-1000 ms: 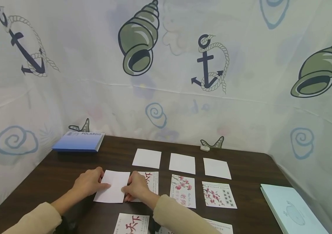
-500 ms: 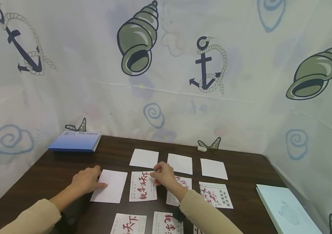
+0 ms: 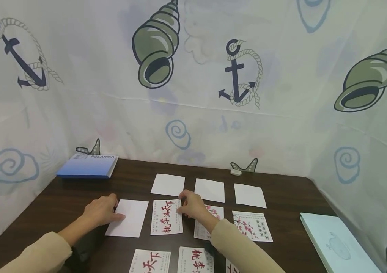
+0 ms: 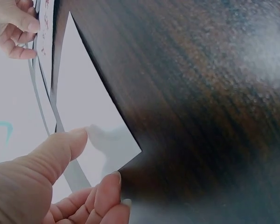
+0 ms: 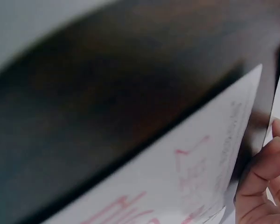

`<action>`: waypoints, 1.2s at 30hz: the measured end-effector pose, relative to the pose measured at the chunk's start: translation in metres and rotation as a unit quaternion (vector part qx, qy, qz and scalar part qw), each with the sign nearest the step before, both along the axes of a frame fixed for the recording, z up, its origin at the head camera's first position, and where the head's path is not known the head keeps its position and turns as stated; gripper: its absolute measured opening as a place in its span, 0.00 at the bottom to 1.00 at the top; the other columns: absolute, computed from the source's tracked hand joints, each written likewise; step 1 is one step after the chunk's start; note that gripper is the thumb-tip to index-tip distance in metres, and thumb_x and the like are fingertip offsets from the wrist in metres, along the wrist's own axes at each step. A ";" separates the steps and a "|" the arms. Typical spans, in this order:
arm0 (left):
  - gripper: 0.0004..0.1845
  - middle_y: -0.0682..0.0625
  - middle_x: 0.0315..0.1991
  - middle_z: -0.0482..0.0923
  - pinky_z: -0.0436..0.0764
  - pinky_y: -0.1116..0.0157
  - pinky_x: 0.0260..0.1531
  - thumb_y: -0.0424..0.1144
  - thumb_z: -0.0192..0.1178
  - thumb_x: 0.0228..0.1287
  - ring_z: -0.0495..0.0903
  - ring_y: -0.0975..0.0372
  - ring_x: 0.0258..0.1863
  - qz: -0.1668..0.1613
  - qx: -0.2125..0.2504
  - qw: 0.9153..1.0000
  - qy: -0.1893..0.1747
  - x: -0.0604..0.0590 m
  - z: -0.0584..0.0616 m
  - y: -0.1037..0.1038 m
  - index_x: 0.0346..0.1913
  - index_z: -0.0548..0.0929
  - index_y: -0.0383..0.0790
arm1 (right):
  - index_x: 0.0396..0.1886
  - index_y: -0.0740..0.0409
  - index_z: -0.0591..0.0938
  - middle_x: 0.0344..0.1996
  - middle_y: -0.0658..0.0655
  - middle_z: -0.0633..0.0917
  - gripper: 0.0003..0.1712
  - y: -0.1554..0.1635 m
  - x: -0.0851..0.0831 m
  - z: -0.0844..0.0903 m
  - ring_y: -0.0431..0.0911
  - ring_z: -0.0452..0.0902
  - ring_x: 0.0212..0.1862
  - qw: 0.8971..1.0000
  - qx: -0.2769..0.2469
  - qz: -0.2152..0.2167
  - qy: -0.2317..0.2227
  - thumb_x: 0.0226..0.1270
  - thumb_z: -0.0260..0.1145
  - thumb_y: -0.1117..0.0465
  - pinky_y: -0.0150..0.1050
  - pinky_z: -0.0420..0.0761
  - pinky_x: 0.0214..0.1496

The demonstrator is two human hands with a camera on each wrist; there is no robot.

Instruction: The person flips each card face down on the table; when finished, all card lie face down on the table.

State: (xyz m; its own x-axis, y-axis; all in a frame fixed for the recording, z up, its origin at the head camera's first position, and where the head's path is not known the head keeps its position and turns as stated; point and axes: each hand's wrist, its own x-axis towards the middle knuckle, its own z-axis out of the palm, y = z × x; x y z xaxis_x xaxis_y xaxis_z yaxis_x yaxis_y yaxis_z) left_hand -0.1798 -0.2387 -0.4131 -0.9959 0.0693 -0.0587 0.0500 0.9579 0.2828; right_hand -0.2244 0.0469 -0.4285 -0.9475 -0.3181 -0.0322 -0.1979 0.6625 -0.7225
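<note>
My left hand (image 3: 100, 210) rests at the left edge of a blank white card (image 3: 130, 220), fingers relaxed. In the left wrist view its thumb overlaps the white face and the fingertips reach the card's corner. My right hand (image 3: 195, 206) pinches the right edge of a card with red calligraphy (image 3: 166, 222), close to its upper corner. That printed card lies face up beside the blank one, and its red writing fills the lower part of the right wrist view. The right forearm partly covers a card with pink blossoms (image 3: 202, 229).
Three blank white cards (image 3: 168, 184) form a back row. A blossom card (image 3: 253, 226) lies to the right, and several printed cards (image 3: 195, 261) run along the front. A blue Polaroid box (image 3: 87, 167) stands back left, a pale box (image 3: 342, 242) at the right, a small white block (image 3: 236, 172) behind.
My right hand has left the blank card and moved right to the far edge of the red calligraphy card. My left hand has stayed at the blank card.
</note>
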 end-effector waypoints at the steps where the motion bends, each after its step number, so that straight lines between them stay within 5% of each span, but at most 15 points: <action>1: 0.25 0.49 0.22 0.70 0.69 0.61 0.21 0.48 0.73 0.44 0.69 0.56 0.22 0.000 0.001 1.000 -0.002 0.000 0.000 0.000 0.35 0.73 0.34 | 0.44 0.63 0.76 0.17 0.52 0.75 0.22 0.000 0.000 0.000 0.39 0.70 0.14 1.000 0.009 0.002 0.002 0.48 0.73 0.70 0.28 0.72 0.15; 7: 0.23 0.49 0.22 0.70 0.68 0.62 0.20 0.48 0.72 0.47 0.69 0.57 0.22 0.001 0.022 1.000 -0.016 -0.002 0.003 -0.001 0.34 0.73 0.35 | 0.39 0.61 0.71 0.19 0.51 0.74 0.22 0.000 0.001 0.002 0.41 0.71 0.16 1.000 0.014 0.002 -0.004 0.48 0.73 0.71 0.30 0.73 0.16; 11: 0.18 0.51 0.22 0.71 0.67 0.65 0.19 0.45 0.69 0.51 0.69 0.60 0.21 -0.014 0.067 0.997 0.020 -0.008 0.006 0.005 0.33 0.74 0.36 | 0.37 0.62 0.68 0.19 0.52 0.73 0.22 0.002 0.001 0.003 0.41 0.72 0.17 1.000 0.001 0.000 -0.001 0.49 0.72 0.73 0.30 0.75 0.17; 14: 0.14 0.52 0.24 0.73 0.69 0.66 0.20 0.40 0.68 0.53 0.70 0.62 0.23 -0.045 0.134 0.989 0.050 -0.017 0.007 0.021 0.36 0.78 0.34 | 0.36 0.62 0.67 0.19 0.52 0.72 0.21 0.003 0.002 0.001 0.41 0.72 0.17 1.000 -0.008 0.000 0.008 0.50 0.71 0.74 0.30 0.76 0.17; 17: 0.14 0.51 0.27 0.76 0.72 0.67 0.23 0.37 0.68 0.53 0.72 0.63 0.26 -0.059 0.200 0.977 0.039 -0.026 0.007 0.044 0.40 0.80 0.32 | 0.35 0.62 0.67 0.19 0.52 0.71 0.20 0.004 0.003 0.000 0.40 0.72 0.17 1.000 -0.015 0.003 0.018 0.51 0.70 0.75 0.30 0.76 0.17; 22: 0.16 0.50 0.29 0.78 0.75 0.67 0.24 0.36 0.68 0.53 0.74 0.62 0.27 -0.033 0.228 0.973 0.019 -0.035 0.001 0.076 0.44 0.80 0.32 | 0.34 0.61 0.67 0.19 0.51 0.71 0.19 0.002 0.007 -0.001 0.40 0.72 0.17 0.999 -0.024 0.008 0.030 0.52 0.69 0.75 0.30 0.76 0.17; 28: 0.11 0.51 0.26 0.78 0.72 0.67 0.21 0.35 0.69 0.51 0.74 0.63 0.24 -0.015 0.235 0.971 0.039 -0.040 -0.005 0.086 0.38 0.81 0.35 | 0.34 0.60 0.67 0.19 0.50 0.71 0.18 0.004 0.006 -0.007 0.39 0.72 0.17 0.999 -0.033 0.002 0.041 0.52 0.69 0.74 0.29 0.75 0.17; 36: 0.08 0.49 0.25 0.74 0.78 0.68 0.22 0.30 0.65 0.54 0.75 0.63 0.22 0.005 0.320 0.947 -0.019 -0.045 -0.004 0.089 0.35 0.78 0.34 | 0.38 0.62 0.69 0.22 0.50 0.71 0.18 0.003 0.012 -0.005 0.37 0.69 0.15 0.996 -0.058 -0.032 0.055 0.54 0.70 0.70 0.27 0.72 0.15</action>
State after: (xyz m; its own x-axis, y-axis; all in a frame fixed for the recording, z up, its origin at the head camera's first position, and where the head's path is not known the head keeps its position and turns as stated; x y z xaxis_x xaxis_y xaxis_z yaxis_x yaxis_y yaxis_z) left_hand -0.2245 -0.1496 -0.4174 -0.9946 0.0941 -0.0428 0.0211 0.5903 0.8069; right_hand -0.2119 0.0502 -0.4331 -0.9617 -0.2522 0.1071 -0.2405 0.5900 -0.7708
